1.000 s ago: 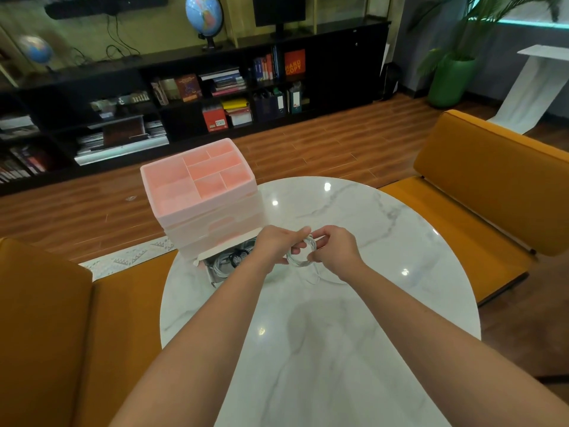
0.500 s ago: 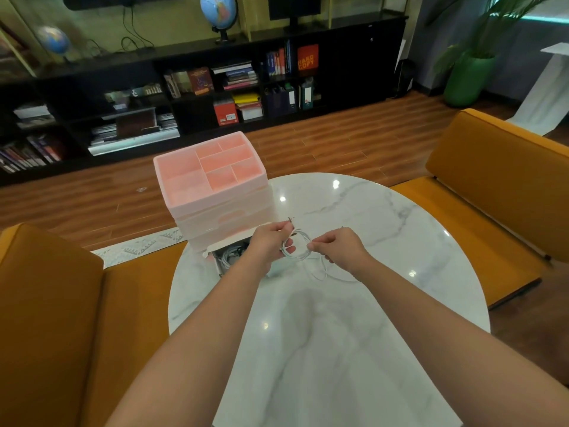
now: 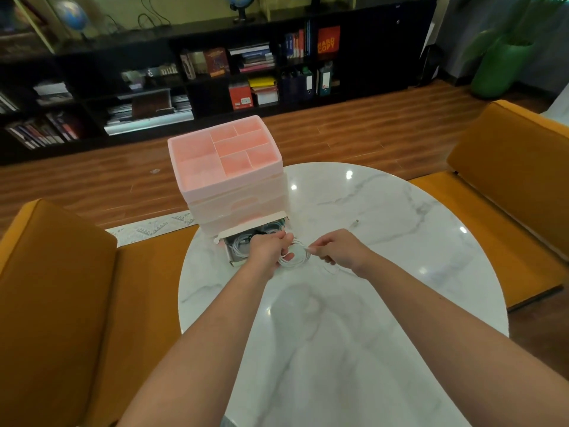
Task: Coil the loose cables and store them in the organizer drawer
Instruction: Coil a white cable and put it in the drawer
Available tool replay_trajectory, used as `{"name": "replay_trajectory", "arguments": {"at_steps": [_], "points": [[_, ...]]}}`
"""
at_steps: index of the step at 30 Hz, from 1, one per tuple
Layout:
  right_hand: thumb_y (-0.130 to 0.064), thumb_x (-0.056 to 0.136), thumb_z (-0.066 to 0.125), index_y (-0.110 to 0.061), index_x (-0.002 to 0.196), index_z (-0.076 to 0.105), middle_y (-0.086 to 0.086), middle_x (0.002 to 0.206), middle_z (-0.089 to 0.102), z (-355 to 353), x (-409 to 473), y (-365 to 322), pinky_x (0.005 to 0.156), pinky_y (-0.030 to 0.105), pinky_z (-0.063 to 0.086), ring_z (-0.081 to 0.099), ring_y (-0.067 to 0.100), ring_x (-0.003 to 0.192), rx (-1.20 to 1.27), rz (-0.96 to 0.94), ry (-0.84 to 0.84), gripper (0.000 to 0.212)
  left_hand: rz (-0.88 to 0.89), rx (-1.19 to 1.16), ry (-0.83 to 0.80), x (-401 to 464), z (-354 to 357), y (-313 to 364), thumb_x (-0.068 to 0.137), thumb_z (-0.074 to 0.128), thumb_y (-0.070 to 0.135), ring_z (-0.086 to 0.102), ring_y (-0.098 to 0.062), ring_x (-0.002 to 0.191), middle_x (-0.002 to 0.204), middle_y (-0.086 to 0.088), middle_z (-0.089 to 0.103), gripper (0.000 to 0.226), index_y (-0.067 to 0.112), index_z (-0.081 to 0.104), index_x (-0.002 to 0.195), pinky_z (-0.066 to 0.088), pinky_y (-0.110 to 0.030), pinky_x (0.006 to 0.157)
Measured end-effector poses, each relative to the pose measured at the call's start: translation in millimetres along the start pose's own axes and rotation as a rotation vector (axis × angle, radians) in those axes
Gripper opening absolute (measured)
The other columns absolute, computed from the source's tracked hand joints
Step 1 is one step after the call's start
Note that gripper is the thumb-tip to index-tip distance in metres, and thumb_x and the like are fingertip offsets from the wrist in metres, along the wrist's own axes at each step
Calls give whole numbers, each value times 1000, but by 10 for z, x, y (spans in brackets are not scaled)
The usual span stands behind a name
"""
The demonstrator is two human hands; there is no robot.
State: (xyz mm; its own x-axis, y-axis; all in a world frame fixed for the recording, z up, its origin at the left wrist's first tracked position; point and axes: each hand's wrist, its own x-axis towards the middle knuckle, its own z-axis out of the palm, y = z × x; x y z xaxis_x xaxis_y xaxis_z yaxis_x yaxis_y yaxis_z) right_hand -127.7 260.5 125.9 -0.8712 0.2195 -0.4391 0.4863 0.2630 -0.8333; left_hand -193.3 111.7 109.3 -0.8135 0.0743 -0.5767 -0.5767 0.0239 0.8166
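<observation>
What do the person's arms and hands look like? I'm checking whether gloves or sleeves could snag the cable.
Both forearms are bare as far as the frame shows: no sleeves are visible. The left hand and right hand wear no gloves. I see no watch, bracelet or rings, though the fingers are too small to rule out a thin ring.

Dim, tabletop (image 3: 354,192) glare, edges warped

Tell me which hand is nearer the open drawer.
Left. The left hand sits at the open drawer, gripping the cable coil; the right hand is farther right.
</observation>
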Motion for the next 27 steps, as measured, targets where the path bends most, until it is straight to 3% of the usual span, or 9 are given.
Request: {"name": "replay_trajectory", "arguments": {"at_steps": [4,6,10,13,16,18,20,23,27], "points": [[-15,82,76,-3,87,72,7,71,61,251,87,88,62,25,54,53,17,55,275,78,76,14,-47,-61,89,89,-61,-104,92,66,14,57,-13,70,82,-4,62,24,9,64,116,57,-38,77],[-15,81,78,-1,89,70,10,76,65,405,128,132,65,29,59,58,20,56,430,128,66,18,-52,-111,89,99,-136,-147,94,63,14,59,-11,74,89,-4,63,19,14,61,113,53,-36,73],[-4,79,77,9,90,68,21,85,70,595,268,117,65,32,61,66,29,65,548,163,40,19,5,-11,66,205,-399,-233,92,66,18,64,-22,92,107,-12,67,34,0,61,121,56,-30,66],[-6,79,78,9,94,68,22,88,72,695,418,62,66,35,61,69,31,67,491,161,82,23,-26,31,38,297,-569,-204,92,66,13,65,-24,98,117,-13,66,35,2,59,125,55,-31,76],[-6,80,77,2,94,70,16,82,70,829,566,31,58,28,60,66,21,54,433,136,119,18,-29,86,52,380,-669,-169,92,65,6,62,-21,89,110,-13,64,31,3,61,122,54,-26,72],[-5,80,77,0,95,70,12,77,69,910,644,9,54,24,58,65,17,52,402,127,141,17,-3,86,110,470,-702,-201,89,68,5,64,-24,91,111,-14,64,33,-1,62,121,56,-30,78],[0,80,75,3,98,70,14,82,69,990,751,-10,62,27,59,68,22,63,430,144,147,19,31,67,166,546,-706,-238,87,70,7,67,-27,95,113,-14,66,33,-4,63,118,56,-36,89],[12,78,69,5,103,69,21,97,70,1076,909,-10,81,35,58,68,31,85,480,166,134,26,77,53,252,674,-674,-271,87,71,9,68,-23,79,100,-9,67,21,2,67,106,55,-40,92],[16,77,66,5,105,69,19,96,69,1135,1075,-16,88,39,56,67,32,88,452,136,145,30,104,76,297,795,-615,-268,90,68,10,65,-25,74,79,-3,67,3,8,70,90,55,-44,90]]}}
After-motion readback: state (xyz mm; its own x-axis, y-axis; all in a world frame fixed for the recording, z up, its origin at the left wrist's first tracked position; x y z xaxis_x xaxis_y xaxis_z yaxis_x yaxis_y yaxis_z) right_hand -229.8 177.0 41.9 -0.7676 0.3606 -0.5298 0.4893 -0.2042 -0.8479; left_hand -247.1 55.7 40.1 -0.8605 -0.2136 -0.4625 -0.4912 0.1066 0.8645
